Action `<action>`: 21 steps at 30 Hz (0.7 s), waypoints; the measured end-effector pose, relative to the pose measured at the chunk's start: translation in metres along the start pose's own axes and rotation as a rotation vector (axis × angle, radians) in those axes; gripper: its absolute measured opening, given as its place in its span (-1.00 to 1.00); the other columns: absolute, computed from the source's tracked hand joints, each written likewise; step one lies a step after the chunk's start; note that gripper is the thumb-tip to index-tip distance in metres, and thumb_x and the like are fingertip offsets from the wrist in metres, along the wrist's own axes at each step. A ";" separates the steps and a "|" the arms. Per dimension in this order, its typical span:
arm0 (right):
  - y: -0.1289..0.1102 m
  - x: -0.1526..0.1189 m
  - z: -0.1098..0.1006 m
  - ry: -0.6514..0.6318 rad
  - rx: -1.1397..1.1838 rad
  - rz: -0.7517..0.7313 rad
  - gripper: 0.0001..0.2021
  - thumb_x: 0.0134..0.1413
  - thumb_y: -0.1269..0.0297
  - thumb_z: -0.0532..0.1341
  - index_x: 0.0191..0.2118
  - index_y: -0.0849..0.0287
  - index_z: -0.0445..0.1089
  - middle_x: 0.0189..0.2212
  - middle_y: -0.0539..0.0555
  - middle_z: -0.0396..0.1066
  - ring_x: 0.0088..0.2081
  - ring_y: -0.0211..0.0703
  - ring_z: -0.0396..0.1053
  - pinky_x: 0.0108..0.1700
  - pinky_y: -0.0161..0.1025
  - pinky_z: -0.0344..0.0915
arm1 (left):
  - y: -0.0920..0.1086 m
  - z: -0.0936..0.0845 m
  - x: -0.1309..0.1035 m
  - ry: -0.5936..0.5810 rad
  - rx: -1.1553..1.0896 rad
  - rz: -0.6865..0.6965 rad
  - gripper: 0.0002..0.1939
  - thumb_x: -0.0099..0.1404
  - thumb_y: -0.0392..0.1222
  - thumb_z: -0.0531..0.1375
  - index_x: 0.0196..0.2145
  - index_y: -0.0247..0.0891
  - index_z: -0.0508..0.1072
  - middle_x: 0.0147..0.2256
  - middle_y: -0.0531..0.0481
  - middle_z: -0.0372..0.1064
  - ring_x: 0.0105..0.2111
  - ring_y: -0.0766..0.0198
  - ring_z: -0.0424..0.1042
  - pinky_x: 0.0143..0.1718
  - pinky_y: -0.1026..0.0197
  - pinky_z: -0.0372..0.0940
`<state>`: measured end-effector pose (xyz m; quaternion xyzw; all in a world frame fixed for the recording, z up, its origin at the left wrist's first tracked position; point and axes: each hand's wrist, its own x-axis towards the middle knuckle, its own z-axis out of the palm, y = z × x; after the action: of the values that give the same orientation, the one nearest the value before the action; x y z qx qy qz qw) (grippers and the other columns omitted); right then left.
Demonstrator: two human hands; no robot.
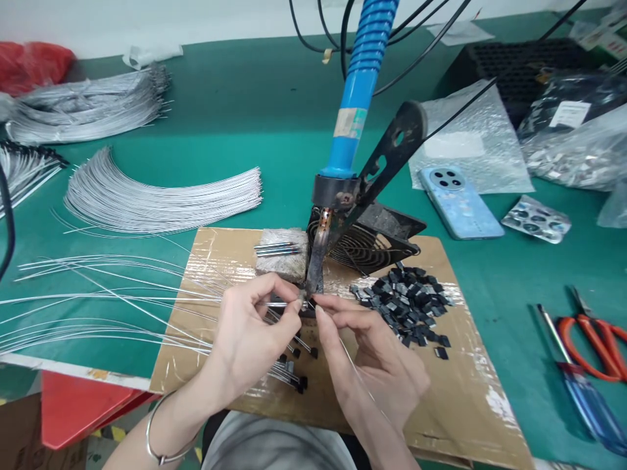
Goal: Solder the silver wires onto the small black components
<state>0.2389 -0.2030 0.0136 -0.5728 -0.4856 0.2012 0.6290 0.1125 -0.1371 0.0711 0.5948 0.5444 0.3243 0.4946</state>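
Note:
At the middle of the cardboard, my left hand [252, 336] is closed in a pinch on a thin white wire [277, 304], whose length trails off to the left. My right hand [377, 362] meets it from the right, with thumb and forefinger pinched on a small black connector [311, 304], partly hidden. A thin solder wire [356, 369] runs from those fingers down across the palm. Just above both fingertips is the dark lower end of a blue-handled soldering iron [363, 78], fixed pointing down in a black bracket [396, 143]. Finished-looking wires with black ends [294, 378] lie below my left hand.
A heap of black connectors [411, 300] lies right on the cardboard [450, 405]. Behind the iron sits a black fan [362, 245], beside a grey block [279, 264]. Wire bundles [161, 196] lie left; a phone [460, 202], screwdriver [582, 391] and orange-handled pliers [592, 346] lie right.

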 end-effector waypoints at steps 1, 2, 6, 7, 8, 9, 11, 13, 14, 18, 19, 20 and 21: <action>0.000 0.000 0.000 0.002 -0.003 0.002 -0.83 0.14 0.50 0.36 -0.27 0.06 0.46 -0.18 0.07 0.64 -0.18 -0.06 0.63 -0.07 -0.14 0.56 | 0.000 0.000 0.000 0.001 -0.006 0.002 -0.90 0.17 -0.30 0.24 -0.49 -0.24 0.49 -0.40 -0.01 0.55 -0.34 0.21 0.51 -0.34 0.23 0.32; 0.000 0.000 0.000 0.003 -0.008 0.002 -0.83 0.13 0.50 0.37 -0.27 0.06 0.46 -0.19 0.07 0.65 -0.19 -0.07 0.63 -0.07 -0.15 0.56 | 0.000 0.000 0.000 0.002 -0.011 0.004 -0.91 0.17 -0.30 0.24 -0.49 -0.24 0.49 -0.40 0.00 0.54 -0.34 0.21 0.51 -0.34 0.23 0.32; 0.001 -0.001 0.000 -0.006 -0.002 0.011 -0.83 0.14 0.49 0.36 -0.26 0.05 0.47 -0.17 0.08 0.65 -0.18 -0.07 0.63 -0.06 -0.13 0.57 | 0.000 0.001 0.000 0.010 -0.014 0.009 -0.90 0.17 -0.30 0.25 -0.50 -0.24 0.49 -0.41 0.00 0.54 -0.34 0.21 0.51 -0.34 0.24 0.32; 0.001 -0.001 0.000 -0.011 0.007 0.021 -0.83 0.15 0.49 0.36 -0.25 0.04 0.47 -0.16 0.08 0.64 -0.15 -0.07 0.63 -0.05 -0.13 0.57 | 0.000 0.001 0.000 0.008 -0.012 0.009 -0.90 0.17 -0.30 0.25 -0.50 -0.24 0.49 -0.41 0.00 0.54 -0.34 0.21 0.51 -0.34 0.24 0.32; 0.001 -0.002 -0.001 -0.017 0.016 0.033 -0.83 0.16 0.49 0.36 -0.25 0.04 0.46 -0.14 0.09 0.64 -0.12 -0.06 0.63 -0.04 -0.13 0.57 | -0.001 0.001 0.000 0.008 -0.009 0.009 -0.90 0.17 -0.30 0.25 -0.50 -0.23 0.49 -0.41 0.00 0.54 -0.34 0.21 0.51 -0.35 0.24 0.32; 0.001 -0.002 -0.001 -0.021 0.022 0.042 -0.84 0.16 0.49 0.35 -0.25 0.05 0.46 -0.13 0.08 0.64 -0.09 -0.07 0.62 -0.02 -0.14 0.56 | -0.001 0.001 0.001 0.007 -0.006 0.007 -0.90 0.17 -0.30 0.24 -0.50 -0.23 0.49 -0.41 0.00 0.54 -0.35 0.21 0.51 -0.35 0.24 0.32; 0.000 -0.001 -0.001 -0.019 0.014 0.041 -0.84 0.15 0.49 0.36 -0.27 0.06 0.46 -0.14 0.06 0.65 -0.12 -0.10 0.63 -0.03 -0.19 0.55 | -0.001 0.001 0.001 0.006 0.003 0.010 -0.91 0.16 -0.30 0.24 -0.50 -0.24 0.49 -0.41 0.00 0.55 -0.36 0.22 0.50 -0.37 0.25 0.31; -0.001 0.000 -0.001 -0.007 0.001 0.031 -0.84 0.13 0.51 0.37 -0.29 0.08 0.46 -0.17 0.03 0.65 -0.18 -0.14 0.63 -0.04 -0.24 0.53 | -0.002 0.000 0.002 0.004 0.015 0.014 -0.91 0.16 -0.30 0.24 -0.50 -0.24 0.50 -0.41 0.00 0.56 -0.37 0.23 0.50 -0.38 0.25 0.31; -0.001 0.000 -0.001 -0.002 0.000 0.033 -0.84 0.12 0.51 0.37 -0.30 0.08 0.46 -0.19 0.01 0.66 -0.20 -0.16 0.63 -0.04 -0.25 0.52 | -0.002 0.000 0.002 0.004 0.018 0.017 -0.91 0.16 -0.30 0.24 -0.49 -0.24 0.50 -0.41 0.00 0.56 -0.38 0.24 0.49 -0.38 0.26 0.30; -0.003 0.001 0.000 0.005 0.025 0.080 -0.83 0.10 0.51 0.38 -0.30 0.08 0.47 -0.18 -0.02 0.65 -0.17 -0.16 0.63 -0.04 -0.28 0.51 | -0.001 0.000 0.003 -0.002 -0.002 0.011 -0.92 0.16 -0.30 0.25 -0.49 -0.25 0.50 -0.42 0.01 0.56 -0.40 0.24 0.50 -0.36 0.26 0.32; -0.003 0.001 0.000 0.006 0.025 0.082 -0.83 0.10 0.51 0.38 -0.30 0.07 0.46 -0.18 -0.02 0.65 -0.17 -0.17 0.63 -0.04 -0.28 0.51 | -0.001 0.000 0.003 -0.005 -0.010 0.007 -0.92 0.16 -0.30 0.25 -0.49 -0.25 0.50 -0.42 0.01 0.56 -0.40 0.24 0.50 -0.36 0.26 0.33; -0.003 0.001 0.000 0.008 0.025 0.083 -0.83 0.10 0.51 0.38 -0.31 0.07 0.46 -0.18 -0.03 0.65 -0.18 -0.17 0.63 -0.05 -0.29 0.51 | 0.000 0.000 0.003 -0.008 -0.014 0.001 -0.92 0.16 -0.29 0.26 -0.49 -0.25 0.50 -0.42 0.00 0.56 -0.39 0.24 0.50 -0.35 0.26 0.33; -0.003 0.001 0.000 0.006 0.026 0.085 -0.83 0.10 0.50 0.38 -0.31 0.06 0.46 -0.18 -0.03 0.65 -0.17 -0.17 0.63 -0.05 -0.29 0.52 | 0.000 0.000 0.004 -0.009 -0.016 -0.005 -0.92 0.16 -0.29 0.26 -0.49 -0.26 0.50 -0.42 0.00 0.56 -0.39 0.24 0.50 -0.35 0.26 0.33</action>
<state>0.2382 -0.2032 0.0165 -0.5853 -0.4562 0.2322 0.6288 0.1128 -0.1335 0.0708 0.5909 0.5409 0.3250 0.5026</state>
